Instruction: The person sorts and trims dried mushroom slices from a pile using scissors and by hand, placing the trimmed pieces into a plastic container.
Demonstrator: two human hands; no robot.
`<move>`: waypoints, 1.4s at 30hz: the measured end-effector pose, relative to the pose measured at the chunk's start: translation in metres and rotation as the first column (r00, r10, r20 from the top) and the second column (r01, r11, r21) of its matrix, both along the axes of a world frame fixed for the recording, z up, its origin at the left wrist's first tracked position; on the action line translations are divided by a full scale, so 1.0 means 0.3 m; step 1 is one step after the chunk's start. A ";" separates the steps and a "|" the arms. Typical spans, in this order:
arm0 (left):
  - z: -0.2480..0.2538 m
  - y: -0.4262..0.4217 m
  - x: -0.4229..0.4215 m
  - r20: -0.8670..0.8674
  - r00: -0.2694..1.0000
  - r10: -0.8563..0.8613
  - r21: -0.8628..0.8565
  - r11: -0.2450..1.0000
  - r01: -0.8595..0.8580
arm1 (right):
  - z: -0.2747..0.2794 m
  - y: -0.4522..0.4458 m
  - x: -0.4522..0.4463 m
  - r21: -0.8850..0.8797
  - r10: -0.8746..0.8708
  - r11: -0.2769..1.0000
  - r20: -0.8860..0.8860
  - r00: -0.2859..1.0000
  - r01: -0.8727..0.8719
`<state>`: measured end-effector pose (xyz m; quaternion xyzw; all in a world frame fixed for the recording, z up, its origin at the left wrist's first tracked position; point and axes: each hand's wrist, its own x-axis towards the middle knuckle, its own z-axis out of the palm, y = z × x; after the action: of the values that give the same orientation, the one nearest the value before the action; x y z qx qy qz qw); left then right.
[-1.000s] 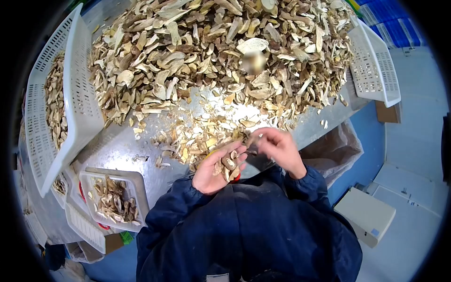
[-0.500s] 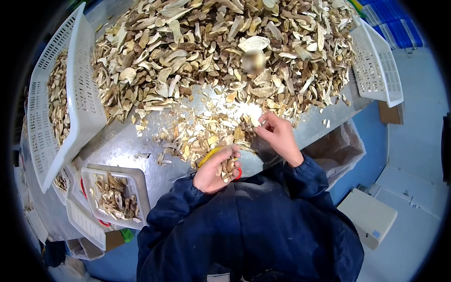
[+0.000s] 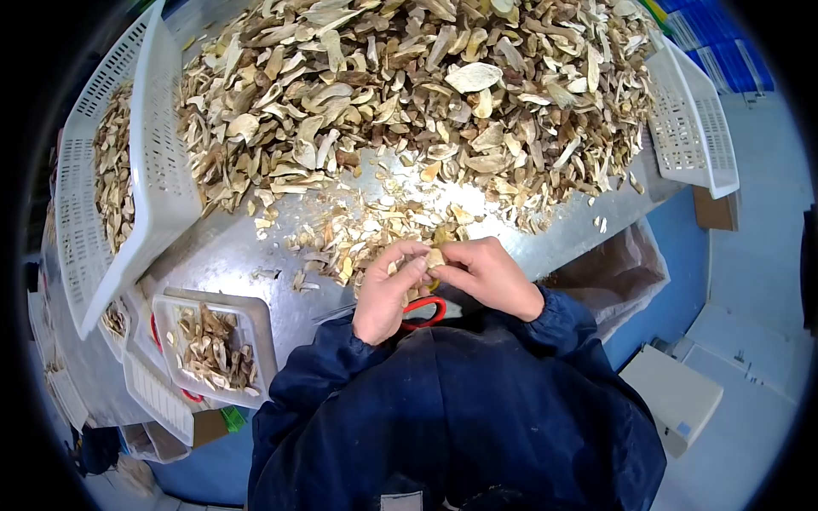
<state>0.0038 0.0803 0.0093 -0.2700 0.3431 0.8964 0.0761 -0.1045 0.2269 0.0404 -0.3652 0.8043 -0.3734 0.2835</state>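
My left hand and my right hand meet over the near edge of the metal table. Between their fingertips is a pale dried mushroom slice, pinched from both sides. Whether my left palm holds more slices is hidden. Just below the fingers shows a red loop handle, apparently of scissors; its blades are mostly hidden by my left hand and sleeve. Small slices and crumbs lie scattered just beyond my hands. Behind them rises a big heap of dried mushroom slices.
At the left, a white slotted basket holds more slices. Nearer me stands a small white tray with slices in it. Another white basket is at the right edge, above a lined bin beside the table.
My right hand has come down and left to meet my left hand, which has turned and closed its fingers. The red handle shows more fully. The slices in my left palm are hidden now.
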 end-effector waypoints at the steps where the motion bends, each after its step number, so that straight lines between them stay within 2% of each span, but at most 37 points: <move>1: -0.018 -0.011 0.003 -0.026 0.999 0.026 -0.026 0.999 -0.027 | -0.005 -0.013 -0.012 0.006 0.041 0.999 -0.039 0.998 -0.041; 3: -0.071 -0.047 0.016 -0.082 0.994 0.072 -0.075 0.994 -0.078 | -0.004 -0.047 -0.061 0.025 -0.035 0.999 0.193 0.981 0.031; 4: -0.055 -0.063 0.014 0.014 0.996 0.090 -0.105 0.991 -0.088 | -0.034 -0.065 -0.085 -0.030 -0.146 0.988 0.094 0.985 0.149; 5: -0.051 -0.073 0.016 0.011 0.995 0.099 -0.101 0.990 -0.097 | -0.045 -0.074 -0.118 0.058 -0.186 0.978 -0.186 0.965 0.200; 7: -0.045 -0.087 0.029 0.010 0.993 0.119 -0.091 0.989 -0.118 | -0.098 -0.085 -0.159 0.134 -0.247 0.926 -0.491 0.836 0.352; 10: -0.040 -0.088 0.042 0.017 0.991 0.133 -0.040 0.990 -0.132 | -0.141 -0.101 -0.166 0.267 -0.179 0.874 -0.598 0.781 0.405; 13: -0.049 -0.098 0.049 0.019 0.990 0.136 0.004 0.991 -0.136 | -0.116 -0.062 -0.153 0.115 -0.156 0.975 -0.258 0.953 0.191; 17: -0.063 -0.121 0.057 0.022 0.991 0.133 0.041 0.990 -0.134 | -0.079 -0.024 -0.132 0.108 -0.288 0.943 -0.204 0.936 0.314; 21: -0.060 -0.132 0.059 0.026 0.991 0.135 0.101 0.985 -0.137 | -0.113 -0.022 -0.128 0.074 -0.277 0.943 -0.364 0.889 0.324; 24: -0.058 -0.127 0.064 0.016 0.993 0.118 0.131 0.984 -0.119 | -0.151 -0.048 -0.110 0.101 -0.155 0.965 -0.525 0.837 0.242; 28: -0.069 -0.121 0.070 -0.031 0.994 0.108 0.188 0.977 -0.100 | -0.118 -0.079 -0.081 0.267 -0.071 0.931 -0.534 0.843 0.248; 31: -0.085 -0.114 0.072 -0.022 0.995 0.099 0.279 0.956 -0.089 | -0.137 -0.075 -0.081 0.233 -0.062 0.945 -0.559 0.827 0.229; 34: -0.076 -0.110 0.061 0.010 1.000 0.026 0.341 0.940 -0.028 | -0.092 -0.076 -0.089 0.156 -0.178 0.954 -0.387 0.905 0.255; 36: -0.039 -0.099 0.058 0.106 0.994 0.002 0.365 0.930 -0.041 | 0.014 -0.078 -0.063 0.104 -0.130 0.985 -0.054 0.990 0.135; 37: -0.045 -0.099 0.063 0.097 0.995 -0.001 0.389 0.921 -0.036 | 0.058 -0.081 -0.052 0.063 -0.094 0.994 0.116 0.989 0.087; 38: -0.054 -0.097 0.063 0.083 0.996 -0.009 0.412 0.911 -0.027 | 0.066 -0.084 -0.051 0.068 -0.039 0.997 0.066 0.997 0.035; 40: -0.047 -0.093 0.054 0.105 0.994 -0.027 0.431 0.902 -0.021 | -0.010 -0.094 -0.089 0.045 -0.153 0.985 -0.204 0.967 0.166; 41: -0.051 -0.090 0.056 0.077 0.997 -0.028 0.430 0.903 -0.008 | -0.065 -0.097 -0.114 0.021 -0.203 0.975 -0.333 0.921 0.222; 42: -0.059 -0.087 0.062 0.051 0.998 -0.025 0.427 0.904 0.001 | -0.090 -0.106 -0.133 0.080 -0.161 0.969 -0.508 0.846 0.232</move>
<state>0.0225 0.0542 -0.0085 -0.2690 0.1382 0.9415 0.1486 -0.1443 0.1950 0.0135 -0.3442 0.9070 -0.2370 0.0514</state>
